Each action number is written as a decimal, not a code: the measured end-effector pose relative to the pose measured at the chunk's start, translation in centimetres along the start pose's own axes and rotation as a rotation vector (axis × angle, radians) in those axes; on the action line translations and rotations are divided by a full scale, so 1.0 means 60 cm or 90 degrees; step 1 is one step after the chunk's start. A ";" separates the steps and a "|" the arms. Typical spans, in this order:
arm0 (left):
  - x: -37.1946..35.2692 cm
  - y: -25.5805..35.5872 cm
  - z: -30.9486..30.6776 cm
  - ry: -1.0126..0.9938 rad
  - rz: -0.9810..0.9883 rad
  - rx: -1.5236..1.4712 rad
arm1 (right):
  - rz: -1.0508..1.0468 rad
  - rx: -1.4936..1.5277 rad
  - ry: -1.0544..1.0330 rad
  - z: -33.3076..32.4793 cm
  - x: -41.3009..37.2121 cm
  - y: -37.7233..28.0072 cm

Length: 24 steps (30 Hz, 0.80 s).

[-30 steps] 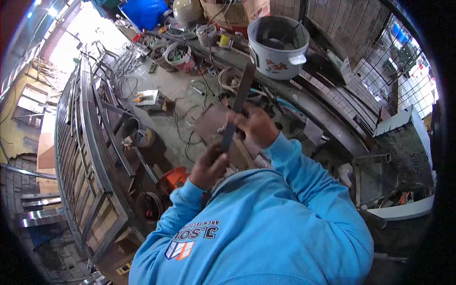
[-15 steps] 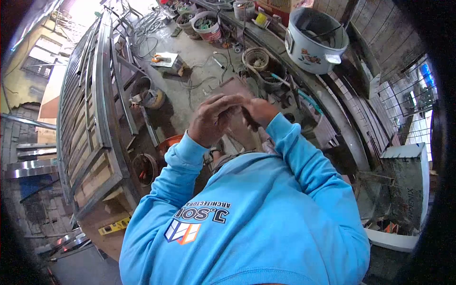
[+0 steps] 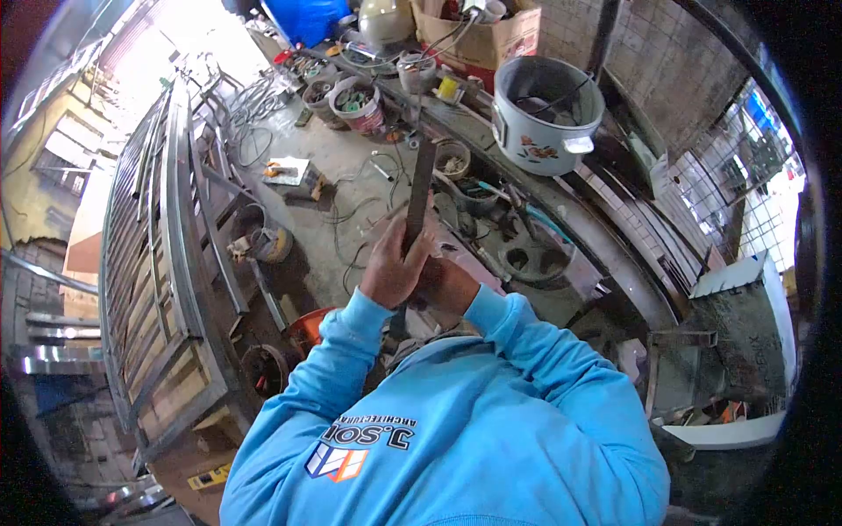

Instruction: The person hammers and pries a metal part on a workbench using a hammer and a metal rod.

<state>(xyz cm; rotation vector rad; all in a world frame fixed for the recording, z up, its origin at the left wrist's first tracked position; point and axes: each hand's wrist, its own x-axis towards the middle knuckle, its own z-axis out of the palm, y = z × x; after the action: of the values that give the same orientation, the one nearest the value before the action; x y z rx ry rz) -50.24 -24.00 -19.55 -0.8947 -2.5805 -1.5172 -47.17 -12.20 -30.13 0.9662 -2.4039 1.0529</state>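
Note:
A long, dark flat bar point(image 3: 421, 180) stands up from between my hands, pointing away from me. My left hand point(image 3: 391, 270) is closed around its lower part, with the thumb along it. Close against it on the right is my right hand point(image 3: 449, 285), its fingers mostly hidden behind the left hand and the bar. Both hands are in front of my chest, above the cluttered floor.
Metal grille frames point(image 3: 189, 254) lean at the left. A bucket point(image 3: 267, 241) and an orange container point(image 3: 309, 326) are near them. Ahead are cables and a tub of parts point(image 3: 358, 105). A large white pot point(image 3: 548, 114) and long metal profiles point(image 3: 614, 237) lie to the right.
The dark bar now shows upright between my hands; earlier it was not clearly visible. Both hands have shifted lower in view, and the camera view has tilted up, showing more background.

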 end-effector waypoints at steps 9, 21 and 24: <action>-0.066 -0.058 0.003 -0.093 -0.324 -0.055 | 0.523 0.582 -0.280 -0.009 -0.046 -0.004; -0.074 -0.238 -0.126 -0.065 -0.415 -0.084 | 1.068 -0.074 -0.268 0.231 -0.215 0.098; -0.089 -0.346 -0.136 -0.049 -0.329 -0.121 | 1.114 -0.002 -0.418 0.242 -0.216 0.146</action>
<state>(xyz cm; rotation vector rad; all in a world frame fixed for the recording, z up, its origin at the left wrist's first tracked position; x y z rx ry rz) -57.95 -40.64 -33.35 -0.2983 -2.9146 -1.8984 -44.70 -12.90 -51.32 -1.4567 -3.5569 1.1085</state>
